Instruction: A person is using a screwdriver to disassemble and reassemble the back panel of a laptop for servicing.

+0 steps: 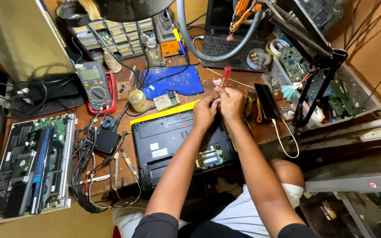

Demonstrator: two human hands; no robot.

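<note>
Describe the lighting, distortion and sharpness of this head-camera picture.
Head view: bright, even light on the hands and the black laptop; wide-angle bending at the edges, curving the silver laptop; dark shadow under the desk; the lamp shade at the top looms dark and soft.

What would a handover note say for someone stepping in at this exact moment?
Left hand: closed at the laptop's far edge, against the right hand; what it grips is hidden.
Right hand: holds a red-handled screwdriver, handle pointing up.
Laptop: upside down on the desk, bottom cover off one bay, green memory boards exposed.
Done: bay opened.
Left: the rest of the base is still closed.
Nearby: multimeter, second opened laptop at left.
</note>
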